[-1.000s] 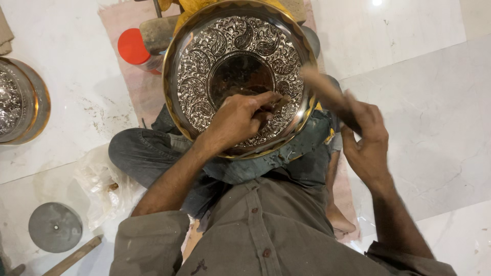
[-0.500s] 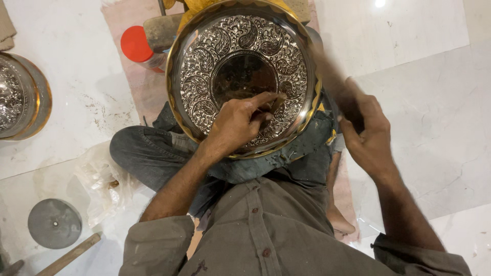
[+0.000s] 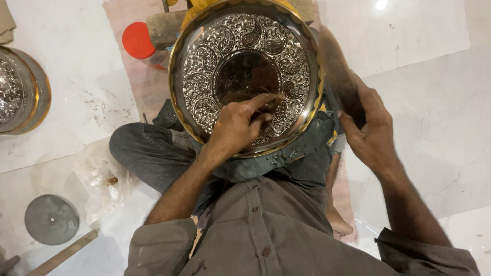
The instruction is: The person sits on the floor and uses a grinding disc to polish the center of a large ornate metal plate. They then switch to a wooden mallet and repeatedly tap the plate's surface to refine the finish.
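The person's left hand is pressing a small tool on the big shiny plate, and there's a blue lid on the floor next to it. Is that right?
Not quite: the lid is red, not blue, as the head view shows. The rest holds: the left hand presses a small tool on the big embossed plate.

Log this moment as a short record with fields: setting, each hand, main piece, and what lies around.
setting: person seated on a pale marble floor, piece on the lap
main piece: round embossed metal plate, leaf pattern, plain centre, golden rim
left hand: rests on the plate, pinching a thin tool
right hand: grip shut on a blurred dark tool beside the plate's rim
around: red-capped container, second embossed plate, grey disc, wooden stick
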Demonstrator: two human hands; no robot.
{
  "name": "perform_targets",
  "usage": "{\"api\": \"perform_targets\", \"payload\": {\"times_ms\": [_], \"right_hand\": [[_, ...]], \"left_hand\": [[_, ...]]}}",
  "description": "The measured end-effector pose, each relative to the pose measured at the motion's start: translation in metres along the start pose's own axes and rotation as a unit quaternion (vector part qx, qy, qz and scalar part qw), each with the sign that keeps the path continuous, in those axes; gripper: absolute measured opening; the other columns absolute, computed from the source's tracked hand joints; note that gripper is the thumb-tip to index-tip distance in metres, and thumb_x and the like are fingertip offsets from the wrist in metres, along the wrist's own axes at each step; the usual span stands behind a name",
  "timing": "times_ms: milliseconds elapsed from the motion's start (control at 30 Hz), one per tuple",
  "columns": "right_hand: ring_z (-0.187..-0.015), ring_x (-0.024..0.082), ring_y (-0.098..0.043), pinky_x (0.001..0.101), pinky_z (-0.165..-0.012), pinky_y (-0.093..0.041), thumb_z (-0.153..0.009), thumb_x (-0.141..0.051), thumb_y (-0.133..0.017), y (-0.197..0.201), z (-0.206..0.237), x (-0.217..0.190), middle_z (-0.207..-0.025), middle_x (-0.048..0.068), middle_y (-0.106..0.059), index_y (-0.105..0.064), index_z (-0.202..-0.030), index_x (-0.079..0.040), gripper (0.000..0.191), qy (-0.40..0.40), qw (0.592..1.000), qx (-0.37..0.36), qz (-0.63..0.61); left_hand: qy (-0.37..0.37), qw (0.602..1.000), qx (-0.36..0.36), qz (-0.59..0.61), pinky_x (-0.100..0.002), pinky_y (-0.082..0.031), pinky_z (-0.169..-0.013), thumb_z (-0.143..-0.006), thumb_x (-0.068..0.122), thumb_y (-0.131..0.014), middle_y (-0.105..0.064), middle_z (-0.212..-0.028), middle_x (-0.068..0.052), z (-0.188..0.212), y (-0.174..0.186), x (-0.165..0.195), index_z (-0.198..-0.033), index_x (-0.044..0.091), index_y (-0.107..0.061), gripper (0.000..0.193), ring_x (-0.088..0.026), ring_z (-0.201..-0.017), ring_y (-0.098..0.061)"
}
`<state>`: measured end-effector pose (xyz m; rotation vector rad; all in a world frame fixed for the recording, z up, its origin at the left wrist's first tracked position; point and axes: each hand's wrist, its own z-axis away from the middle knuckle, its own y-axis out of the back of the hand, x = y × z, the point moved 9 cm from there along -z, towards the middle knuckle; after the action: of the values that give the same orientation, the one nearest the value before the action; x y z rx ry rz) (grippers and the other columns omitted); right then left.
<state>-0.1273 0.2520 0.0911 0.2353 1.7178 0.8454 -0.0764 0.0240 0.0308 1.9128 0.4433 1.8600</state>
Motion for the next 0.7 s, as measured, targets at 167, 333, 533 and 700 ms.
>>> {"api": "perform_targets", "payload": {"times_ms": [167,333,533,700], "right_hand": [[-0.113,0.026,-0.062,0.042,-0.099,-0.052,-0.094,0.0,-0.063,-0.004,-0.003,-0.009,-0.125,0.011,-0.061,-0.052,-0.153,-0.022,0.065,0.036,0.992,-0.031,0.114],[-0.109,0.032,-0.061,0.0478,-0.099,-0.048,-0.09,0.007,-0.064,-0.015,-0.004,-0.011,-0.122,0.013,-0.065,-0.058,-0.154,-0.02,0.069,0.096,0.957,-0.079,0.262],[-0.115,0.03,-0.061,0.046,-0.101,-0.05,-0.092,0.005,-0.064,-0.01,-0.008,-0.012,-0.125,0.013,-0.064,-0.058,-0.15,-0.02,0.063,0.076,0.979,-0.067,0.179],[-0.107,0.027,-0.062,0.0431,-0.091,-0.053,-0.093,0.001,-0.062,-0.004,-0.015,-0.016,-0.119,0.013,-0.059,-0.049,-0.154,-0.016,0.065,0.016,0.998,-0.044,0.032]], "left_hand": [[0.007,1.0,0.024,-0.003,-0.037,-0.062,-0.077,-0.092,0.007,-0.073,-0.079,-0.105,-0.013,0.006,0.003,-0.001,-0.134,0.014,-0.064,0.043,-0.025,-0.09,-0.079],[0.011,0.998,0.043,0.035,-0.035,-0.063,-0.081,-0.093,0.002,-0.067,-0.079,-0.106,-0.013,0.009,0.003,-0.002,-0.134,0.01,-0.064,0.043,-0.023,-0.095,-0.081],[0.057,0.997,0.044,0.029,-0.034,-0.063,-0.08,-0.094,0.004,-0.068,-0.08,-0.106,-0.012,0.014,0.002,-0.007,-0.132,0.013,-0.066,0.039,-0.022,-0.094,-0.08],[0.029,0.995,0.082,0.05,-0.034,-0.064,-0.083,-0.092,0.001,-0.068,-0.078,-0.111,-0.013,0.018,0.007,0.001,-0.135,0.013,-0.065,0.045,-0.022,-0.099,-0.079]]}}
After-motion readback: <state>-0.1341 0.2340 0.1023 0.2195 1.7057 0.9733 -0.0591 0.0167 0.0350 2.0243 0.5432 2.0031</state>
